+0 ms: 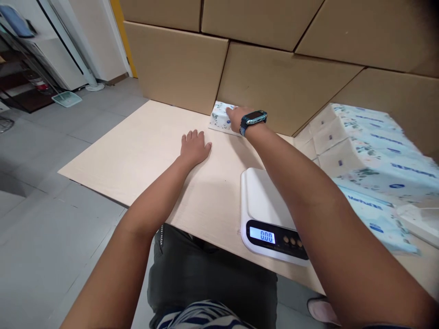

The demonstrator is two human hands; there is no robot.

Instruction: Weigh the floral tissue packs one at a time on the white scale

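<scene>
My right hand (238, 118), with a watch (254, 118) on its wrist, is on a white floral tissue pack (220, 116) at the back of the table, against the cardboard boxes. Its fingers lie over the pack's right part and hide it. Flat on the wooden tabletop, fingers spread, my left hand (195, 147) holds nothing. Under my right forearm a white digital scale (265, 196) shows 0.00, and its right side is partly covered by the arm.
Large cardboard boxes (178, 68) are stacked along the table's back edge. Several tissue packs (384, 141) are piled at the right, with a flat blue-white package (373, 214) before them. A white object (418, 221) lies at the far right. A dustpan (66, 98) rests on the floor.
</scene>
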